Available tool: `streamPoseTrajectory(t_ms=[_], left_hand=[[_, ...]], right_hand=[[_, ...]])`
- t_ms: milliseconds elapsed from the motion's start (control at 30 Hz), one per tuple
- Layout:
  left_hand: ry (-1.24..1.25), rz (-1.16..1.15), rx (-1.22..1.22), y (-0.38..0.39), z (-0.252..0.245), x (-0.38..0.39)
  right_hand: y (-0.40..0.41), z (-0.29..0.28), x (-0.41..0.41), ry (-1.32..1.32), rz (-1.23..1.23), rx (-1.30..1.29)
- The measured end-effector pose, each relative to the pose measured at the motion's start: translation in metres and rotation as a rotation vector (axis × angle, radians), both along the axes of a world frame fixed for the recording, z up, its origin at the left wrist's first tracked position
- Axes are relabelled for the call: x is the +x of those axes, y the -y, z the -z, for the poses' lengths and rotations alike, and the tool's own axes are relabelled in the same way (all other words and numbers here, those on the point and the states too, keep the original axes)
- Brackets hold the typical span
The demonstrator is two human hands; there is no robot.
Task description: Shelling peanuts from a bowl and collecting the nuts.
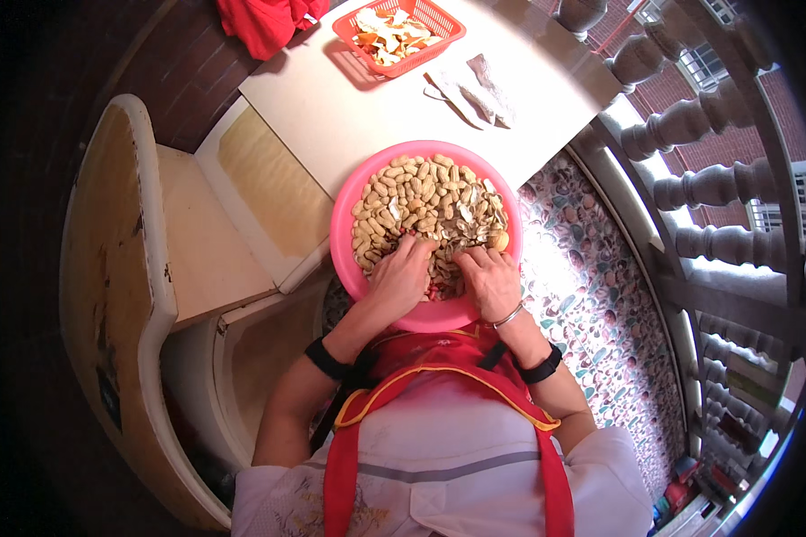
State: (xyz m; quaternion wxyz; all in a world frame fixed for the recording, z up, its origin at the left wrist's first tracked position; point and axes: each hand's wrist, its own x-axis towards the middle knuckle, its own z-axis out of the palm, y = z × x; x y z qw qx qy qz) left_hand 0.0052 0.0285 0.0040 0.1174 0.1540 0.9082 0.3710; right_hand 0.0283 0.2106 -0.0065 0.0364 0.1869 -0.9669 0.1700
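Observation:
A round pink plastic basin is before me, full of unshelled peanuts. Broken peanut shells gather in its right half, and a few red-skinned kernels show near the front. My left hand is over the middle of the basin with its fingers curled down at the peanuts. Just right of it, my right hand bends its fingers into the shells, a silver bangle at its wrist. Whether either hand grips a peanut is hidden by the fingers.
Beyond the basin a pale tabletop bears a red plastic basket of peels and a pair of grey cloth items. A worn wooden cabinet stands at left. A stone balustrade runs along the right, beside a pebble-patterned floor.

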Motion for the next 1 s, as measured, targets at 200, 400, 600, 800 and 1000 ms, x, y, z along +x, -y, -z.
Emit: streamPoseTrajectory(t_ms=[200,400,600,800,1000], left_hand=[[-0.125,-0.017,-0.037,0.032,-0.012,0.01],[-0.421,-0.106,-0.182,0.059,-0.01,-0.027],[-0.541,-0.044,-0.141,0.041,-0.002,-0.056],[-0.512,-0.018,-0.416,0.027,0.001,-0.062],[-0.464,-0.008,-0.479,0.021,0.006,-0.065]], right_hand=[[0.004,-0.008,-0.001,0.113,-0.018,-0.064],[0.011,-0.007,0.003,0.141,-0.057,-0.178],[0.017,-0.006,0.008,0.188,-0.103,-0.172],[0.017,-0.005,0.007,0.182,-0.11,-0.183],[0.017,-0.005,0.007,0.193,-0.113,-0.17]])
